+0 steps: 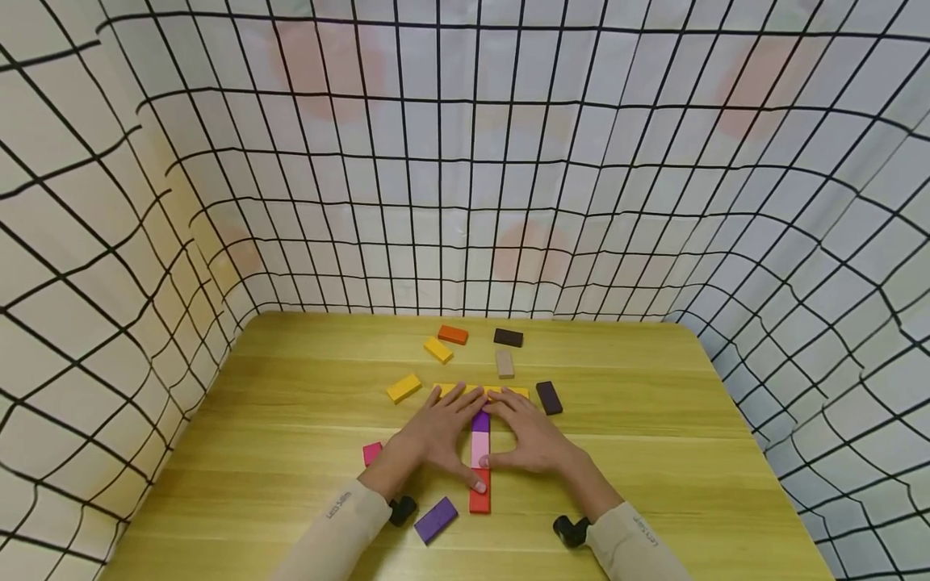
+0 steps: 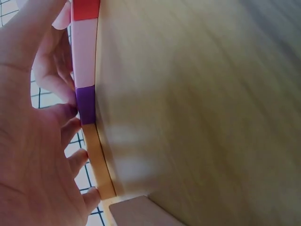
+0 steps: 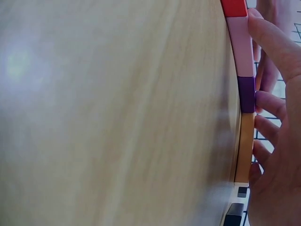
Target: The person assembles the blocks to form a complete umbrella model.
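Note:
Flat blocks form a T on the table: a yellow bar across the far end, then a purple block, a pink block and a red block running towards me. My left hand lies spread over the T from the left, fingertips on the yellow bar and thumb on the red block. From the right, my right hand touches the bar and purple block with its fingertips, its thumb at the pink block. Both hands' fingers are mostly straight. The fingers partly hide the bar and the purple block's far end.
Loose blocks lie around: orange, two yellow, two dark, beige, a pinkish-red one beside the left forearm, and purple near me. Black netting surrounds the wooden table behind and at both sides.

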Motion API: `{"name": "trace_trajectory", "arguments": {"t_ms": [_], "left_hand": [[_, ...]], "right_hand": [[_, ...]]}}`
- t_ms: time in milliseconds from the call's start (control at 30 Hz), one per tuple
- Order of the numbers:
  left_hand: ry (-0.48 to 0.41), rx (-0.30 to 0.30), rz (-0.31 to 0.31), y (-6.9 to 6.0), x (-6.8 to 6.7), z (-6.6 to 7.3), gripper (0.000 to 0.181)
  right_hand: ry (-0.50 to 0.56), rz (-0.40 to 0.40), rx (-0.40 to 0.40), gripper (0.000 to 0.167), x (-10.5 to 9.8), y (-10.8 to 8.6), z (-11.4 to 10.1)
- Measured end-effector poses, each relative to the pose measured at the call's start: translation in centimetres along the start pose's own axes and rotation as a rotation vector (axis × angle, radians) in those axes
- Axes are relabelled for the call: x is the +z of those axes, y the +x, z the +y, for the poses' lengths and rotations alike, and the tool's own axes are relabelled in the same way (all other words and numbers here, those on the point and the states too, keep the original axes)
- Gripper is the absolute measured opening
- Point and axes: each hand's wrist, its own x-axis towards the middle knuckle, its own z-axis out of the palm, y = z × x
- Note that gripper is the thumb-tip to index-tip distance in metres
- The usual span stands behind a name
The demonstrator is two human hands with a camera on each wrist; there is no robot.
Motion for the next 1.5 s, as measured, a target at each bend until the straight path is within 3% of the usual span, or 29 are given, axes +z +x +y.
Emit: {"name": "trace_trajectory", "arguments": {"t_ms": [1267, 1500], "left_hand": [[-0.010, -0.038, 0.023, -0.10, -0.20, 0.81, 0.143], [-0.010, -0.043, 0.015, -0.11, -0.34, 0.79, 0.142]], "right_hand": [[0.064, -0.017, -0.034, 0.092, -0.20, -0.14, 0.30], [0.151, -0.002, -0.037, 0.084, -0.44, -0.37, 0.53]]}}
